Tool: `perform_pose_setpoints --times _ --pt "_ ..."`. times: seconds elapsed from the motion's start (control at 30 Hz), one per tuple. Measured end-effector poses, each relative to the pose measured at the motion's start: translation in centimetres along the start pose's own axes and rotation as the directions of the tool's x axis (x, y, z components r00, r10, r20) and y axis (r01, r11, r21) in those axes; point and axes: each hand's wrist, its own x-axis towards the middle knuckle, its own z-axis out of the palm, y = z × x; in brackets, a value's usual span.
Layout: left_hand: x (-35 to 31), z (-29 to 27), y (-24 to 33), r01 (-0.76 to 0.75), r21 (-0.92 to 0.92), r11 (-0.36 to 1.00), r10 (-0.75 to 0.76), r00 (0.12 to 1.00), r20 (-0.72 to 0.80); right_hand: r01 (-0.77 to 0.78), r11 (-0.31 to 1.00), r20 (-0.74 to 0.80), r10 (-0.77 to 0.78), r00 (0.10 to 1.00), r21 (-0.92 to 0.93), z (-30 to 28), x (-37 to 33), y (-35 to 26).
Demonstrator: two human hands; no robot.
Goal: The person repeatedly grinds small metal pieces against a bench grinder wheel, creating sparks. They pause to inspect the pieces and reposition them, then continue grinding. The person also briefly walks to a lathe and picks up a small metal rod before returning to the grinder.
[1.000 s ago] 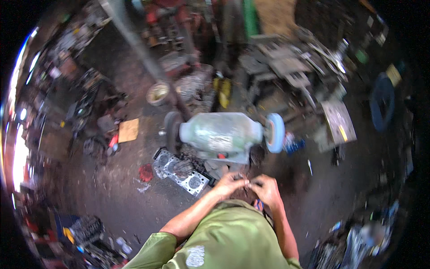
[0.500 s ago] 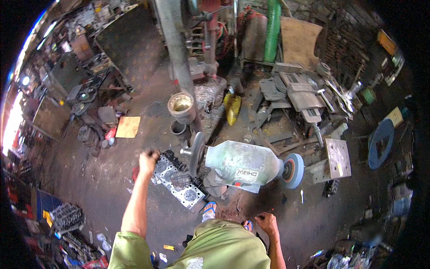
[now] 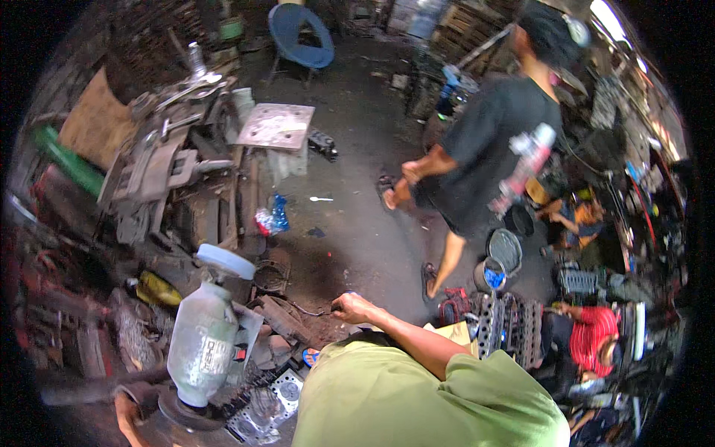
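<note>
At the lower left, my left hand is beside a grey round metal cup; its fingers are mostly hidden and blurred. Just to its right stands a bench grinder with a worn pale green body. It has a pale blue wheel at its far end and a dark wheel at its near end. A metal engine cylinder head lies on the floor beside it. My right hand hangs in front of my body with its fingers curled closed; anything in them is hidden.
A person in a black shirt is walking at right. Nearby are a bucket with blue contents, a basin and engine parts. A person in red stripes sits at far right. A square metal plate stands ahead.
My view has swung to the right, so the grinder has shifted from the middle to the lower left. The walking person and the right side of the workshop have come into view.
</note>
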Motion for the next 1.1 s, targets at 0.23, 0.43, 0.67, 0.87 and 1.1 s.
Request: perform_pose_setpoints --times 0.23,0.43,0.67,0.87,1.1 --pt "2.4 2.0 -0.3 0.064 -0.083 0.995 -0.06 0.997 0.052 -0.069 0.997 -0.02 0.07 0.997 0.046 0.2 -1.2 0.1" --pt "0.0 0.6 -0.3 0.012 -0.345 0.938 -0.027 0.999 -0.04 -0.087 0.99 -0.001 0.087 0.996 0.11 -0.8 -0.4 -0.7" --pt "-14.3 -4.7 2.2 0.007 -0.768 0.641 -0.278 0.934 -0.224 0.073 0.997 0.118 -0.072 0.99 -0.002 -1.2 4.1 -0.7" --pt "-33.1 5.0 10.5 0.272 -0.937 0.221 -0.89 0.449 -0.08 0.214 0.977 0.372 -0.206 0.905 0.02 -2.9 10.3 -2.6" --pt "-41.6 16.8 37.4 -0.084 -0.883 -0.463 -0.887 0.032 0.462 0.443 0.887 0.684 -0.403 0.608 0.129 -8.2 17.2 -4.3"
